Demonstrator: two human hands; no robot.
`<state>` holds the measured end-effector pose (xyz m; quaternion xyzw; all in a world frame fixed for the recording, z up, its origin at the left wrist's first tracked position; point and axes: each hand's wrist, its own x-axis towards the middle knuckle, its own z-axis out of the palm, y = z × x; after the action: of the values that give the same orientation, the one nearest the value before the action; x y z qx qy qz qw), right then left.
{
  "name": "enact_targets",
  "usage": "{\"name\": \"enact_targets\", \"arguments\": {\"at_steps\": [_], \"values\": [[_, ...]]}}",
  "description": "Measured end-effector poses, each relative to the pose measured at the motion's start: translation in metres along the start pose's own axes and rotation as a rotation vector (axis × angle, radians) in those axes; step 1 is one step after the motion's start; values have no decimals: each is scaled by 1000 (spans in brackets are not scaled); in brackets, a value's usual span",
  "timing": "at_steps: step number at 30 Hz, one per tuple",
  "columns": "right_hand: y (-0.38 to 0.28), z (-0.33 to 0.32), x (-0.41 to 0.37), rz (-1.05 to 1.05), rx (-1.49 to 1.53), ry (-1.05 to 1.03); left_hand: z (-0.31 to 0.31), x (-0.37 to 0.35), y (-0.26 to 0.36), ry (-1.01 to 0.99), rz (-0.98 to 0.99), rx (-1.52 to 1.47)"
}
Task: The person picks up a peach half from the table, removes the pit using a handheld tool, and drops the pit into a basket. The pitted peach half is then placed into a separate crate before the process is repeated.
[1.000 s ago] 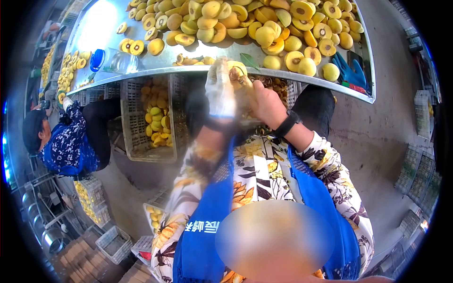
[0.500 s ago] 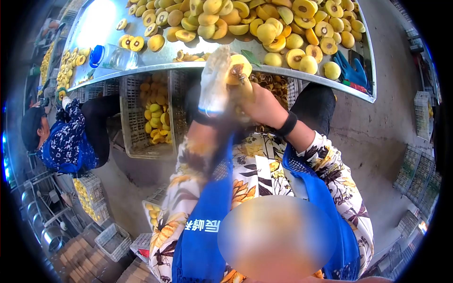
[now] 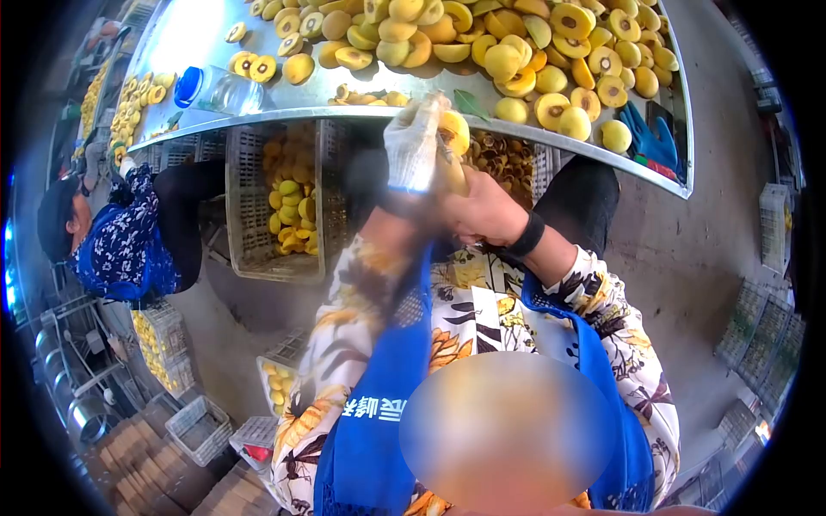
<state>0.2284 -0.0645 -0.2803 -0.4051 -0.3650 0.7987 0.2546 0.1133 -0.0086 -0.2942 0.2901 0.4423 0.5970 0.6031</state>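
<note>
My left hand (image 3: 416,142), in a whitish knitted glove, is closed around a halved yellow peach (image 3: 453,133) just off the table's front edge. The cut side faces my right hand (image 3: 486,209), which is bare with a black band on its wrist. Its fingers are wrapped round a slim, yellowish-handled tool (image 3: 452,174) that reaches up to the fruit. The tool's tip is hard to make out. Below my hands, a crate of brown pits and scraps (image 3: 508,163) is partly covered. Many whole and halved peaches (image 3: 508,60) are heaped on the metal table (image 3: 301,113) ahead.
A blue-capped clear jar (image 3: 219,90) lies on the table at left; a blue glove (image 3: 645,133) lies at right. Left of my knees stands a crate (image 3: 277,271) holding peach halves. A co-worker (image 3: 129,232) sits further left. Stacked crates (image 3: 761,322) stand at far right.
The view has shifted slightly, so table and crates sit a little further right. My hands remain together at the peach half; the right hand has turned slightly and its tool is less visible.
</note>
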Motion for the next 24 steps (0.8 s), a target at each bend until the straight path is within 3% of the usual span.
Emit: {"name": "enact_targets", "arguments": {"at_steps": [4, 7, 8, 9, 10, 12, 13, 14, 15, 16, 17, 20, 21, 22, 24], "values": [[12, -13, 5, 42, 135, -183, -4, 3, 3, -94, -190, -172], [6, -16, 9, 103, 262, -270, -1, 3, 14, -34, -332, -155], [4, -15, 11, 130, 301, -290, -13, 11, 1, 20, -307, -128], [5, -15, 11, 97, 275, -303, -17, 12, 18, 159, -378, -512], [7, -17, 11, 61, 247, -313, -40, 28, 19, 259, -274, -544], [25, -38, 20, -51, 38, -302, -107, 34, 38, 227, -103, -324], [23, -45, 19, -164, -328, -191, -113, 27, 61, 473, 32, 71], [23, -49, 18, -274, -686, -69, -136, 31, 62, 650, 332, 401], [24, -51, 17, -377, -1038, 62, -151, 25, 78, 680, 267, 787], [23, -52, 14, -250, -1087, 136, -163, 27, 97, 787, 252, 1487], [29, -56, 18, -278, -1043, 162, -165, 34, 102, 861, 259, 1589], [56, -66, 37, -318, -912, 207, -128, 70, 102, 646, 284, 1455], [51, -61, 37, -262, -893, 198, -132, 93, 88, 407, 440, 1256], [37, -41, 28, -205, -886, 190, -133, 117, 83, 374, 359, 1501], [32, -31, 20, -211, -855, 178, -131, 176, 53, 312, 267, 1584]]}}
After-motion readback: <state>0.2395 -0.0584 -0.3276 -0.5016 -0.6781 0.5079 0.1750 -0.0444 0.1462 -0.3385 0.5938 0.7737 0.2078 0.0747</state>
